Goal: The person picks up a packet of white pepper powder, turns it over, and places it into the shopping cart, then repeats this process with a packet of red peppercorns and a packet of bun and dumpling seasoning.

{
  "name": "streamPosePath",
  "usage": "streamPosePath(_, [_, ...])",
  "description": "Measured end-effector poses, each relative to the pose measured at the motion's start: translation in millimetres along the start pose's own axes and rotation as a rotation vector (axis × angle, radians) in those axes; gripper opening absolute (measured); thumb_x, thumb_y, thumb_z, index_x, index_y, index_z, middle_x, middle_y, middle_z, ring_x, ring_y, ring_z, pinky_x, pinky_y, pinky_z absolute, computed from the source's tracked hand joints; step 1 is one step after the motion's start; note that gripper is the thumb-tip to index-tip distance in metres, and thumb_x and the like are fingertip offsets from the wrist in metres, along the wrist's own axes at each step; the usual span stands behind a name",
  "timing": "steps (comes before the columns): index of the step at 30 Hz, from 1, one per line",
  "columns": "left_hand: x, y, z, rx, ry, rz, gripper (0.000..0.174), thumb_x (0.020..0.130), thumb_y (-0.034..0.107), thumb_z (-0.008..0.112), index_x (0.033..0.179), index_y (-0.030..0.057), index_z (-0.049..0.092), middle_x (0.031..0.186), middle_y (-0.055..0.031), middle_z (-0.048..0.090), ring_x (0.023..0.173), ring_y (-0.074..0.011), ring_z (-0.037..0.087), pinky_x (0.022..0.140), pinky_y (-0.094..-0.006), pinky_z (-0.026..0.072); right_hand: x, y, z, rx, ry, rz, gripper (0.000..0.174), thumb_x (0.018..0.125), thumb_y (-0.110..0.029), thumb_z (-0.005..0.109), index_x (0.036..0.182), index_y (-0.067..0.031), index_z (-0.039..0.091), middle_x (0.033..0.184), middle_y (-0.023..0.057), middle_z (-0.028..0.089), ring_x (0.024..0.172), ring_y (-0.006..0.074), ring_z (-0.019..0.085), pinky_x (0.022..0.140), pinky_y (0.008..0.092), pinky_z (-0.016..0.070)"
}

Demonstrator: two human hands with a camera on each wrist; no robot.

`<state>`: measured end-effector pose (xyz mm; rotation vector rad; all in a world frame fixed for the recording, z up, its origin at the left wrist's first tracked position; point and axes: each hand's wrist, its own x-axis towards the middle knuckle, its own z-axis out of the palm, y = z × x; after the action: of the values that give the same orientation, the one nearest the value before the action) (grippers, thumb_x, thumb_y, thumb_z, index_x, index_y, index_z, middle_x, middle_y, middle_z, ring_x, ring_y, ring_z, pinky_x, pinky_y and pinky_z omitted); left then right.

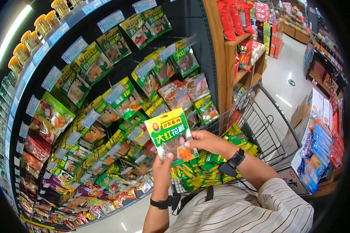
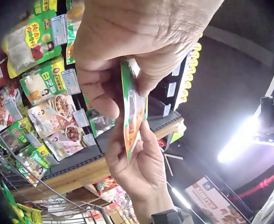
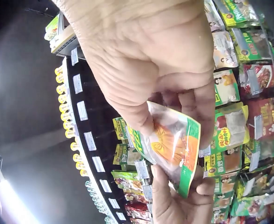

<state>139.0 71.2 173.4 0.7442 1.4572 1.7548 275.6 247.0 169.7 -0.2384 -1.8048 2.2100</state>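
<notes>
Both hands hold one green-and-yellow spice packet [image 1: 172,136], its printed front turned up toward the head camera. My left hand [image 1: 162,171] pinches its lower left edge, the thumb lying on the front. At the right edge my right hand [image 1: 210,143] grips it, thumb over the printed figure and fingers behind. In the left wrist view the packet [image 2: 133,107] appears nearly edge-on between the two hands. The right wrist view shows its clear window and green border, with the packet [image 3: 172,147] between thumb and fingers of each hand.
A wire shopping cart [image 1: 278,112] holding many similar packets [image 1: 206,167] stands just beyond the hands. Hanging seasoning packets [image 1: 122,99] with price tags fill the shelf rack at left. Jars [image 1: 42,25] line its top. Boxes and blue packs [image 1: 319,143] stand at right.
</notes>
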Motion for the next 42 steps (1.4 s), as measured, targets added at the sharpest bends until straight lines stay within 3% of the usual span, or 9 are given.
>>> streamPosePath(7, [13, 17, 13, 0.084, -0.085, 0.043, 0.031, 0.099, 0.024, 0.058, 0.124, 0.0043, 0.055, 0.108, -0.0049, 0.066, 0.087, -0.0130, 0.065, 0.065, -0.0266, 0.0527, 8, -6, -6, -0.004, 0.108, -0.069, 0.031, 0.098, -0.027, 0.060, 0.121, -0.0061, 0.062, 0.105, -0.0034, 0.065, 0.091, 0.0046, 0.056, 0.073, 0.0233, 0.0451])
streamPosePath(10, [16, 22, 16, 0.126, -0.094, 0.052, 0.030, 0.100, 0.024, 0.058, 0.124, 0.0052, 0.055, 0.108, -0.0044, 0.067, 0.086, -0.0126, 0.066, 0.064, -0.0262, 0.0524, 4, -23, -7, 0.044, 0.131, -0.086, 0.030, 0.098, -0.022, 0.060, 0.121, -0.0027, 0.062, 0.108, -0.0012, 0.066, 0.099, 0.0068, 0.059, 0.088, 0.0258, 0.0461])
streamPosePath(18, [30, 21, 17, 0.166, -0.095, 0.058, 0.029, 0.100, 0.023, 0.057, 0.125, 0.0067, 0.055, 0.107, -0.0028, 0.068, 0.084, -0.0112, 0.065, 0.064, -0.0237, 0.0508, 10, -34, -11, 0.055, 0.141, -0.126, 0.032, 0.099, -0.025, 0.060, 0.121, -0.0021, 0.060, 0.107, -0.0012, 0.066, 0.096, 0.0063, 0.058, 0.085, 0.0253, 0.0459])
streamPosePath(23, [41, 33, 19, 0.182, -0.126, 0.155, 0.032, 0.098, 0.020, 0.061, 0.125, 0.0033, 0.054, 0.113, -0.0032, 0.065, 0.096, -0.0089, 0.060, 0.078, -0.0251, 0.0486, 9, -47, -13, 0.057, 0.134, -0.150, 0.030, 0.098, -0.028, 0.062, 0.114, -0.0023, 0.061, 0.100, -0.0029, 0.064, 0.089, 0.0037, 0.056, 0.075, 0.0233, 0.0449])
streamPosePath(25, [47, 48, 23, 0.143, -0.141, 0.153, 0.036, 0.097, 0.019, 0.062, 0.126, 0.0002, 0.052, 0.116, -0.0038, 0.063, 0.102, -0.0086, 0.056, 0.089, -0.0266, 0.0447, 8, -54, -17, -0.009, 0.127, -0.113, 0.033, 0.099, -0.025, 0.059, 0.121, -0.0007, 0.059, 0.111, 0.0007, 0.064, 0.099, 0.0070, 0.058, 0.086, 0.0266, 0.0465])
streamPosePath(26, [48, 56, 28, 0.144, -0.152, 0.163, 0.037, 0.097, 0.019, 0.063, 0.127, 0.0004, 0.052, 0.116, -0.0037, 0.063, 0.102, -0.0089, 0.057, 0.090, -0.0266, 0.0448, 8, -56, -19, -0.042, 0.123, -0.096, 0.034, 0.100, -0.024, 0.057, 0.125, 0.0001, 0.057, 0.116, 0.0025, 0.064, 0.104, 0.0086, 0.059, 0.092, 0.0282, 0.0474])
streamPosePath(33, [66, 79, 39, 0.144, -0.198, 0.174, 0.035, 0.097, 0.015, 0.063, 0.128, 0.0020, 0.054, 0.119, -0.0040, 0.063, 0.103, -0.0103, 0.059, 0.090, -0.0276, 0.0477, 11, -65, -25, 0.014, 0.110, -0.160, 0.033, 0.100, -0.022, 0.057, 0.124, 0.0008, 0.057, 0.114, 0.0028, 0.065, 0.100, 0.0080, 0.060, 0.089, 0.0267, 0.0486])
streamPosePath(37, [66, 97, 49, 0.185, -0.194, 0.207, 0.036, 0.096, 0.014, 0.063, 0.129, 0.0019, 0.053, 0.120, -0.0053, 0.063, 0.104, -0.0111, 0.059, 0.091, -0.0284, 0.0480, 14, -67, -27, 0.076, 0.136, -0.313, 0.031, 0.101, -0.019, 0.055, 0.126, 0.0004, 0.056, 0.114, 0.0035, 0.065, 0.099, 0.0085, 0.061, 0.088, 0.0269, 0.0495])
streamPosePath(42, [67, 92, 53, 0.211, -0.240, 0.177, 0.039, 0.096, 0.015, 0.064, 0.130, 0.0019, 0.051, 0.122, -0.0063, 0.062, 0.104, -0.0122, 0.059, 0.091, -0.0291, 0.0481, 8, -63, -34, 0.072, 0.108, -0.280, 0.033, 0.100, -0.022, 0.056, 0.126, -0.0019, 0.057, 0.113, 0.0009, 0.065, 0.101, 0.0083, 0.059, 0.086, 0.0257, 0.0469])
